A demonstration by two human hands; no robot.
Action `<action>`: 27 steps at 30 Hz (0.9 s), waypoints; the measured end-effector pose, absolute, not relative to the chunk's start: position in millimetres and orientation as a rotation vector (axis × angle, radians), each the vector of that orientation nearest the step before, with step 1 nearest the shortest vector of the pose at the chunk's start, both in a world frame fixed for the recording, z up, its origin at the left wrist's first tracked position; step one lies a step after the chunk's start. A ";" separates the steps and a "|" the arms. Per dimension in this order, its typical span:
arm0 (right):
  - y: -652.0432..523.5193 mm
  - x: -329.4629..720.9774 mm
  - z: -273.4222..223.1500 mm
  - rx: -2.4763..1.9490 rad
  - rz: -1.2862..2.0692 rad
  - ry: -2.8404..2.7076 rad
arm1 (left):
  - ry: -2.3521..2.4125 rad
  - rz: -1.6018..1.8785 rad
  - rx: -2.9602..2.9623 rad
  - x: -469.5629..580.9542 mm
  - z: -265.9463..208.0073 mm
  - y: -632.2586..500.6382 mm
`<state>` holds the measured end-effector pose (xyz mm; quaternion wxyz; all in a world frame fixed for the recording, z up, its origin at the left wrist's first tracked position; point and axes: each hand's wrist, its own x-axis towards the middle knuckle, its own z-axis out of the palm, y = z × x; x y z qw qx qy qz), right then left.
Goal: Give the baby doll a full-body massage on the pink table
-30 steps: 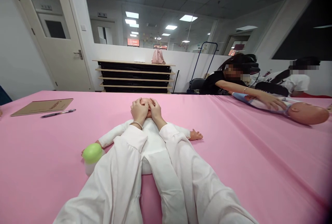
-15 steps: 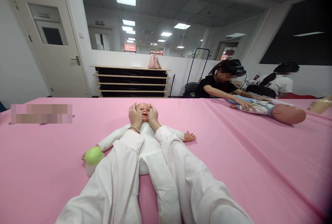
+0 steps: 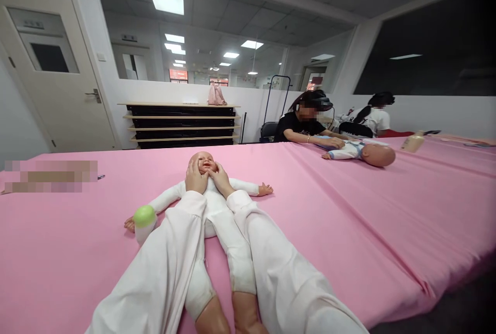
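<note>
A baby doll [image 3: 217,205] in a white cloth suit lies on its back, its head away from me and its bare lower legs toward me. My left hand [image 3: 196,176] lies along one side of its face with the fingers stretched over the cheek and temple. On the other cheek and jaw rests my right hand [image 3: 220,179], its fingers extended and its thumb near the chin. Both hands touch the face from opposite sides. Beside the doll's arm at my left stands a white bottle with a green cap [image 3: 144,218].
Pink cloth [image 3: 329,231] covers the table. Across it, another person [image 3: 300,122] handles a second doll [image 3: 372,154] beside a lotion bottle [image 3: 413,141]. A blurred-out item [image 3: 50,175] lies at far left. Behind are a shelf [image 3: 182,123] and a door [image 3: 50,65].
My hands have slid lower on the doll's face, from the temples and cheeks toward the jaw and chin. The view has shifted, and the doll's bare lower legs now show.
</note>
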<state>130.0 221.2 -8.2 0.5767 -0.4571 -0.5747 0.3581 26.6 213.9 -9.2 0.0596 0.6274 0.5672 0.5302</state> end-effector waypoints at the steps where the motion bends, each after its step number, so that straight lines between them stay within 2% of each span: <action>1: 223.3 130.4 -10.0 -1.053 0.834 -1.340 | 1.720 1.583 1.899 25.9 -9.2 214.2; 13: 246.2 135.9 -24.5 -0.836 0.987 -1.161 | 1.737 1.533 1.811 23.9 -7.6 212.9; 27: 243.8 136.7 -20.2 -1.001 0.867 -1.126 | 1.812 1.452 1.732 24.2 -0.3 204.5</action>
